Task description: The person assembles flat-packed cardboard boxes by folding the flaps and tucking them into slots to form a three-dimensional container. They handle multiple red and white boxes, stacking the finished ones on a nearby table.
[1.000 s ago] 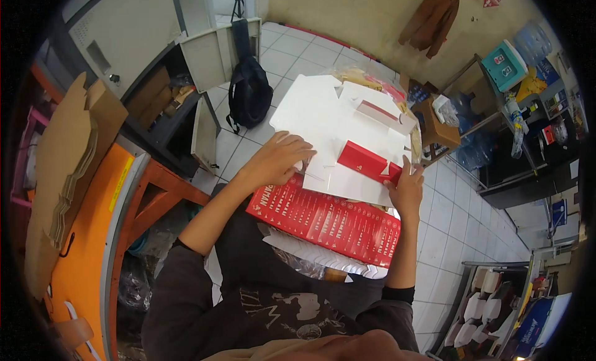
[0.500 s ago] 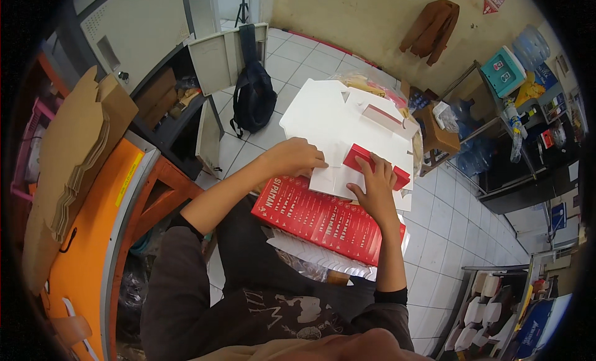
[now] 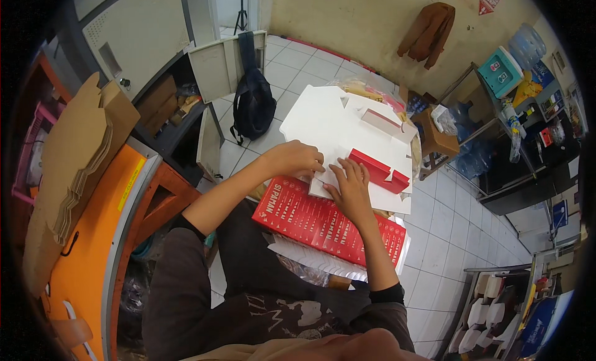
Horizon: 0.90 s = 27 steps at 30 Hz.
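Observation:
A partly folded cardboard box blank [image 3: 323, 122], white inside with red outer faces, lies in front of me on a stack of red printed cardboard [image 3: 329, 221]. One red side flap [image 3: 380, 170] is folded up at its right. My left hand [image 3: 295, 158] is closed, fingers pinching the near left corner of the blank. Close beside it, my right hand [image 3: 352, 190] rests on the near white part with bent fingers and the thumb near the edge, gripping around a fold. The fingertips of both hands partly hide the corner.
Brown flattened cartons [image 3: 81, 156] lean over an orange table [image 3: 81, 255] at the left. A dark backpack [image 3: 253, 106] hangs by an open locker door. At the right stand a brown stool [image 3: 437, 134], shelves and a rack of small boxes [image 3: 478, 314].
My right hand has moved left off the red flap toward my left hand, its spread fingers now bent. The red flap stands uncovered. My left hand stays at the corner.

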Each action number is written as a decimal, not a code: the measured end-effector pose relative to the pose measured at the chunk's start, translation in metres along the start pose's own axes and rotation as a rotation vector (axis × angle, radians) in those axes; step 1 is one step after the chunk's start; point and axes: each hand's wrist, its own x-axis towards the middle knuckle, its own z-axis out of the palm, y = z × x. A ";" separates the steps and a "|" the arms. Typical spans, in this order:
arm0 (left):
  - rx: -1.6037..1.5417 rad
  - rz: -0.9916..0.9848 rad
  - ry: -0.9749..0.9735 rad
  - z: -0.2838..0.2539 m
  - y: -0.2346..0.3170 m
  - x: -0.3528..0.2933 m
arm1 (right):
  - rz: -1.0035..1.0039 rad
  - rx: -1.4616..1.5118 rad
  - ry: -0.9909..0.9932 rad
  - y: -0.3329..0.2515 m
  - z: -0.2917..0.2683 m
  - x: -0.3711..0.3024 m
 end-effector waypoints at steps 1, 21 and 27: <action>-0.022 -0.011 0.002 -0.003 -0.001 0.000 | -0.006 0.004 -0.012 0.000 0.003 0.002; 0.284 -0.234 0.194 0.012 0.003 -0.009 | -0.051 -0.131 0.034 -0.002 0.012 0.019; 0.248 -0.199 0.176 -0.020 0.022 -0.010 | -0.021 -0.163 0.162 0.004 0.005 0.019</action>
